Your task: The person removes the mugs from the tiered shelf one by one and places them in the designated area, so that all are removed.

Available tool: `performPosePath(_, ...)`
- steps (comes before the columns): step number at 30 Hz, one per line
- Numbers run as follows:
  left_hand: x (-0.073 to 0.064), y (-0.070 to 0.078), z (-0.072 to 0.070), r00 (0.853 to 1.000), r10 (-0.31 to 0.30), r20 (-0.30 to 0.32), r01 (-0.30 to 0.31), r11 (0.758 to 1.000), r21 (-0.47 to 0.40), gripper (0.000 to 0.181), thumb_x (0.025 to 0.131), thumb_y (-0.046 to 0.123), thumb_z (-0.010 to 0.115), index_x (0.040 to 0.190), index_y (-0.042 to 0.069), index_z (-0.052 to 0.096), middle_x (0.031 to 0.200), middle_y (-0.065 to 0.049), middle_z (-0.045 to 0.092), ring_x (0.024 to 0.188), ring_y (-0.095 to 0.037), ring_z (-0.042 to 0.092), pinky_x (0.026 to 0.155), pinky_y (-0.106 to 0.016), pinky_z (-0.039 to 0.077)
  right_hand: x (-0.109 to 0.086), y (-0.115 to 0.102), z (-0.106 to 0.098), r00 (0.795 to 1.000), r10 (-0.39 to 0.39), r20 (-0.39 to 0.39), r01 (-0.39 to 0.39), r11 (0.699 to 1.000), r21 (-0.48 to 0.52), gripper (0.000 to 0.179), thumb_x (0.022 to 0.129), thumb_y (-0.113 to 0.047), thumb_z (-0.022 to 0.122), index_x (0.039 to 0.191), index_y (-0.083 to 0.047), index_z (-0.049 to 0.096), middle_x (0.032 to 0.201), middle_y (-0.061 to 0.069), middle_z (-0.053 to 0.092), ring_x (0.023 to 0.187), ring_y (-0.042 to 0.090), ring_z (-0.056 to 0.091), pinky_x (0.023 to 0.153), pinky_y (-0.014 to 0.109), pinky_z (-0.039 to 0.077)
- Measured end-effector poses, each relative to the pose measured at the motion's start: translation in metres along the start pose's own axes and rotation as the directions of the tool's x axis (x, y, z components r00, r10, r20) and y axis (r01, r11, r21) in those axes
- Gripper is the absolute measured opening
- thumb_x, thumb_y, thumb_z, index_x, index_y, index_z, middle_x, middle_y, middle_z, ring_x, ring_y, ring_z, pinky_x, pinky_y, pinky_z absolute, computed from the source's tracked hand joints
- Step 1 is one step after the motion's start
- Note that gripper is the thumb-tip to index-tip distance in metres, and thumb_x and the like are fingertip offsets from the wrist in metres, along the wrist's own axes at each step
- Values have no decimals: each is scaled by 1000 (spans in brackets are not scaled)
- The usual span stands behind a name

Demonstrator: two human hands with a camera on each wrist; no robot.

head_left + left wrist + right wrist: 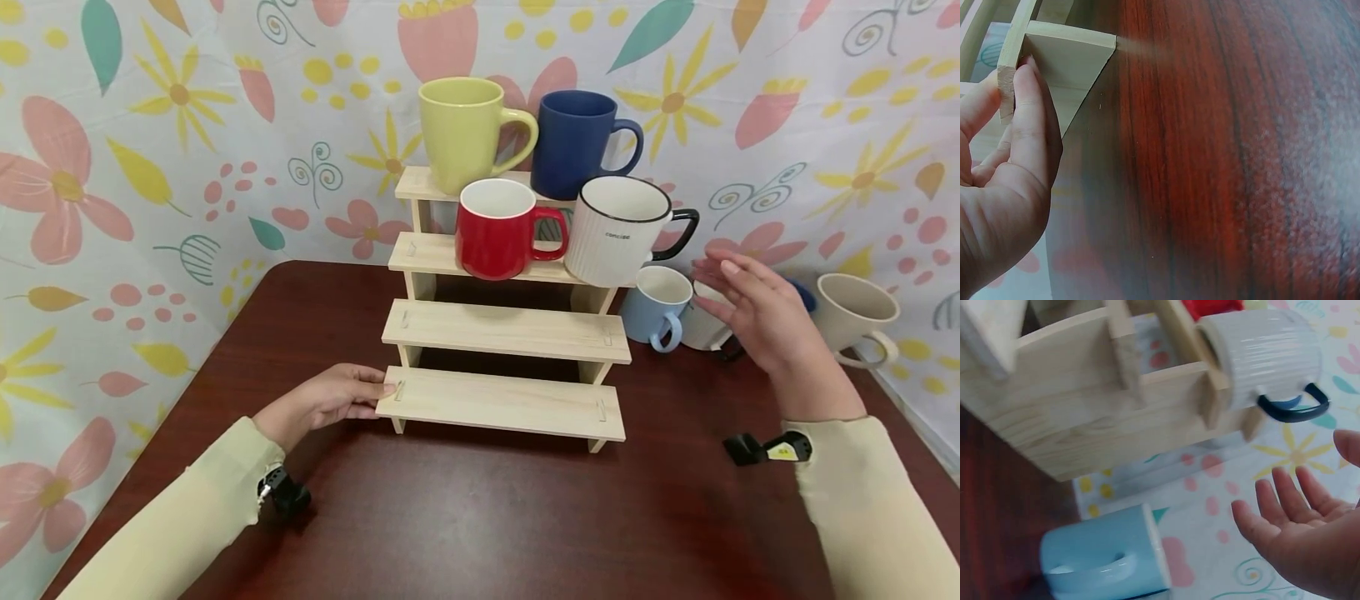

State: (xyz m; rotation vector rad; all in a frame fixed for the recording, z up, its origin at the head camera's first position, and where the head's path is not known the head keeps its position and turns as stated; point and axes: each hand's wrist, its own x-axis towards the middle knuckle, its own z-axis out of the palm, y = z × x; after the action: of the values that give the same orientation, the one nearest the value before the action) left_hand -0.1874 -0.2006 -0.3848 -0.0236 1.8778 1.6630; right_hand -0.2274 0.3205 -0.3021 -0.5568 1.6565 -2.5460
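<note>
My left hand [341, 397] pinches the left end of the lowest step of a wooden tiered rack [502, 404], thumb on top and fingers beneath, as the left wrist view also shows. My right hand [765, 312] is raised with relaxed fingers and holds nothing. It is right of a white ribbed mug [611, 233] with a black handle, apart from it. That mug stands on the second step from the top beside a red mug [491, 233]. On the top step are a yellow mug [461, 133] and a dark blue mug [572, 142].
Right of the rack, on the dark wooden table [450, 517], stand a light blue mug [654, 304], a white mug [705, 321] partly behind my right hand, and a beige mug [855, 308]. Something blue shows beside the beige one. A flower-patterned cloth [225, 125] hangs behind.
</note>
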Motion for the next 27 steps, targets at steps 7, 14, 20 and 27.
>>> performPosePath(7, -2, 2, 0, 1000, 6, 2, -6, 1000, -5, 48, 103, 5, 55, 141, -19, 41, 89, 5, 69, 80, -3, 67, 71, -15, 59, 9, -15, 7, 998, -24, 58, 27, 998, -62, 35, 109, -4, 39, 131, -6, 65, 124, 3, 74, 116, 12, 67, 90, 25, 61)
performPosePath(14, -2, 1, -1, 1000, 0, 9, 0, 1000, -10, 49, 103, 6, 55, 143, -20, 40, 90, 4, 69, 81, -4, 68, 71, -15, 59, 19, -21, 9, 997, 49, 64, -37, 985, -170, 34, 109, -9, 42, 134, -16, 63, 126, -5, 70, 119, 5, 62, 90, 19, 58)
performPosePath(20, -3, -1, -2, 1000, -4, 5, 4, 1000, -10, 50, 103, 6, 55, 144, -20, 38, 90, 4, 69, 80, -4, 68, 71, -15, 59, 33, -23, 8, 984, 62, 164, -41, 991, -124, 36, 109, -5, 39, 134, -13, 64, 128, -2, 70, 120, 7, 64, 94, 20, 58)
performPosePath(27, -1, 0, -1, 1000, -3, 2, 3, 1000, -7, 51, 103, 6, 55, 144, -19, 38, 90, 3, 69, 81, -5, 68, 72, -16, 60, 50, -26, 7, 929, 87, 359, -60, 995, -85, 35, 109, 3, 31, 130, 2, 59, 128, 8, 66, 122, 14, 64, 102, 23, 56)
